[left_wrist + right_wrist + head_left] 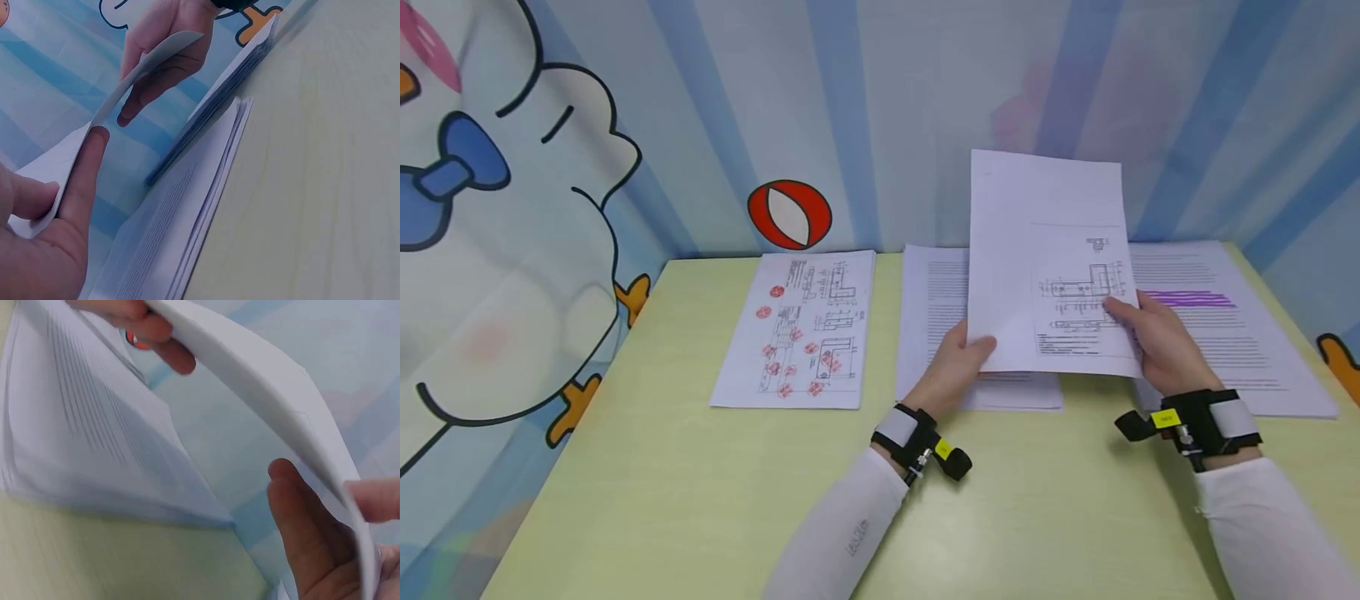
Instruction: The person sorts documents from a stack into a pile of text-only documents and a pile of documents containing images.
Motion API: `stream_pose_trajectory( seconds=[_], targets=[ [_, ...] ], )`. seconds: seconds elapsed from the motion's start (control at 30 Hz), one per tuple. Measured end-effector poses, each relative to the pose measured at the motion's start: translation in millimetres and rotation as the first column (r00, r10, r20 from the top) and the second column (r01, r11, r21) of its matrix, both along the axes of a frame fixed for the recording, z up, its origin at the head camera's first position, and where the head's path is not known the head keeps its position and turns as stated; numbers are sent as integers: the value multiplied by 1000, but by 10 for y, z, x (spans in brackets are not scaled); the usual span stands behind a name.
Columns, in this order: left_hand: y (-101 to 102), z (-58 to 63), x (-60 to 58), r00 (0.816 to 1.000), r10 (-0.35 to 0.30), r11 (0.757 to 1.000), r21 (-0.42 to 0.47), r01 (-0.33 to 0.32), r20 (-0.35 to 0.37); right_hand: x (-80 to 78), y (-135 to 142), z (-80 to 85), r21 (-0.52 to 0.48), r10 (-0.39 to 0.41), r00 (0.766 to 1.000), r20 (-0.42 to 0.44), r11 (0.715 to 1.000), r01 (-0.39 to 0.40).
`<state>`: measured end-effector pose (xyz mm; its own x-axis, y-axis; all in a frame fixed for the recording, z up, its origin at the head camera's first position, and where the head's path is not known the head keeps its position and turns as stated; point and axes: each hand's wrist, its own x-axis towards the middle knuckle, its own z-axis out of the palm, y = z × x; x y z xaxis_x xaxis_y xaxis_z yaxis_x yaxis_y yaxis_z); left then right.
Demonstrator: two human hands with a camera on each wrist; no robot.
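From my end, the left hand [951, 367] is pinching the paper [1045, 208] near its lower left corner, and the right hand [1165, 342] grips the right edge, thumbs in front, fingers behind, just the paper between. I've got that paper up off the table [700, 500], drawing facing me, partly hiding the middle stack [932, 333], red-marked stack [797, 333] left, purple-marked stack [1240, 358] right.

The head view looks forward and down across the table [647, 492] from farther back; both wrist views — tilted, close in — catch the held paper [1018, 258] nearly edge-on, sharing the striped backdrop [917, 108] behind.
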<state>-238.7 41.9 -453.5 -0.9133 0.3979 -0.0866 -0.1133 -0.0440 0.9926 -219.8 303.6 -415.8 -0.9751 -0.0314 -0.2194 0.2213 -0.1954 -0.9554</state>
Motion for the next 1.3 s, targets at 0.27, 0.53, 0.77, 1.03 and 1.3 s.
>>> stream_pose_trajectory(
  seconds=[0.27, 0.53, 0.77, 1.03, 1.3],
  targets=[
    [-569, 51, -40, 994, 8, 995, -93, -18, -107, -29, -515, 4, 52, 12, 1000, -24, 999, -11],
    [-1142, 222, -42, 994, 83, 978, -186, -94, -66, -67, -1012, 21, 154, -50, 997, -51, 986, 58],
    [-1640, 348, -42, 973, 195, 912, -341, -227, -125, -160, -1440, -30, 200, -117, 991, -66, 971, 128],
    [-2159, 421, -58, 932, 245, 787, -506, -352, -267, -253, -1910, -74, 204, -66, 993, -98, 975, 85],
    [-2546, 354, -125, 908, 315, 693, -587, -418, -275, -333, -2349, -112, 382, 38, 996, -84, 924, -3]
  ],
)
